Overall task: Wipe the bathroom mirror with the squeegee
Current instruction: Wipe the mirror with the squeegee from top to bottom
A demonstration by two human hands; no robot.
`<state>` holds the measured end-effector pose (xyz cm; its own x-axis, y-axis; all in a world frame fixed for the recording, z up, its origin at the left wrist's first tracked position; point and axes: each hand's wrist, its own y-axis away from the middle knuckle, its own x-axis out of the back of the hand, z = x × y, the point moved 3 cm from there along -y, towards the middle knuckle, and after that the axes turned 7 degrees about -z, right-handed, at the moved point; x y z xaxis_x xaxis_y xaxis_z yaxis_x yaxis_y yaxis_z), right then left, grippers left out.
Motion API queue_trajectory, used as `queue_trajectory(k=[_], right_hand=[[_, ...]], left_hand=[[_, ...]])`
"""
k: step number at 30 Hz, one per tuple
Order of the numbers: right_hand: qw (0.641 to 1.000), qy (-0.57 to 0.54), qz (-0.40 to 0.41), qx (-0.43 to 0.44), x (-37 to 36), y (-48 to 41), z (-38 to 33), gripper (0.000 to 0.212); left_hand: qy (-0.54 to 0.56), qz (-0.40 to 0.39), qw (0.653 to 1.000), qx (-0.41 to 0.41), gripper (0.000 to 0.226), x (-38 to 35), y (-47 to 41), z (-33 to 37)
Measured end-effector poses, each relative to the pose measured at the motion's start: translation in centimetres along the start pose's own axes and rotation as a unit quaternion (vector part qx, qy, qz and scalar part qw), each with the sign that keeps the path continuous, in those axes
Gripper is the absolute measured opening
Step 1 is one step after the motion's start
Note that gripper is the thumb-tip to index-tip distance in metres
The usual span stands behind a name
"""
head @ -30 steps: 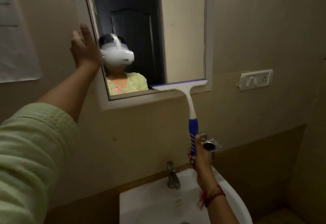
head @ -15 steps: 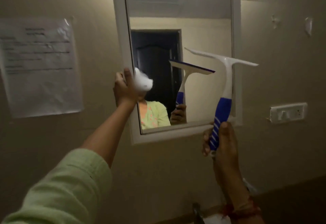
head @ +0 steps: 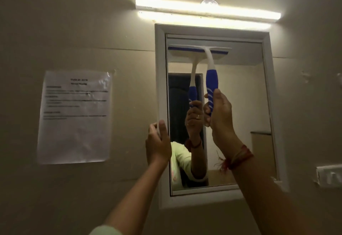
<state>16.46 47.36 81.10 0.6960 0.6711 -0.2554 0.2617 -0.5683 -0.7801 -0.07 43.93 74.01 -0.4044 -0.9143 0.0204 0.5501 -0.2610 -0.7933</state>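
On the wall at the far left, a paper sheet [head: 75, 116] is hanging. Next to it, my left hand [head: 158, 146] is curling its fingers round the left edge of the mirror [head: 240, 96] and holding it steady. Moving right, the squeegee [head: 211, 68] is now sitting high up near the top of the glass, and its blade is looking flat and level against it. A second ago it was down at the bottom edge, then it was lifted off the glass. My right hand [head: 219, 112] is wrapping tight round the blue handle. So I am thinking one pull down is done and a new one is starting from the top. Far right, a switch plate [head: 329, 176] is peeking in.
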Motion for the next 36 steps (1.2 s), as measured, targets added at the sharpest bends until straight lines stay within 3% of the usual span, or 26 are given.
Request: queue_trajectory(k=[3,9,11,17,24,30,36], right_hand=[[0.999,0.009,0.030,0.021,-0.5,-1.4,0.1,0.031],[0.998,0.034,0.038,0.020,-0.9,-2.3,-0.4,0.040],[0.999,0.023,0.022,0.011,-0.8,-2.2,-0.5,0.035],[0.999,0.007,-0.024,-0.035,-0.6,-1.7,-0.2,0.046],[0.996,0.056,-0.045,-0.054,0.0,-1.7,0.2,0.050],[0.991,0.044,-0.098,-0.076,0.6,-1.0,0.0,0.051],[0.992,0.058,-0.086,-0.073,1.4,0.4,0.2,0.052]], left_hand=[[0.002,0.005,1.000,-0.010,0.055,-0.1,0.1,-0.1],[0.007,0.000,1.000,-0.010,0.056,-0.1,0.0,0.0],[0.008,0.001,1.000,-0.013,0.060,-0.2,0.0,0.0],[0.012,0.004,1.000,-0.011,0.064,-0.1,0.0,-0.1],[0.014,-0.004,1.000,-0.003,0.046,-0.1,0.0,-0.2],[0.012,-0.002,1.000,-0.007,0.043,-0.1,0.0,-0.1],[0.018,-0.004,1.000,-0.008,0.041,-0.2,0.0,-0.1]])
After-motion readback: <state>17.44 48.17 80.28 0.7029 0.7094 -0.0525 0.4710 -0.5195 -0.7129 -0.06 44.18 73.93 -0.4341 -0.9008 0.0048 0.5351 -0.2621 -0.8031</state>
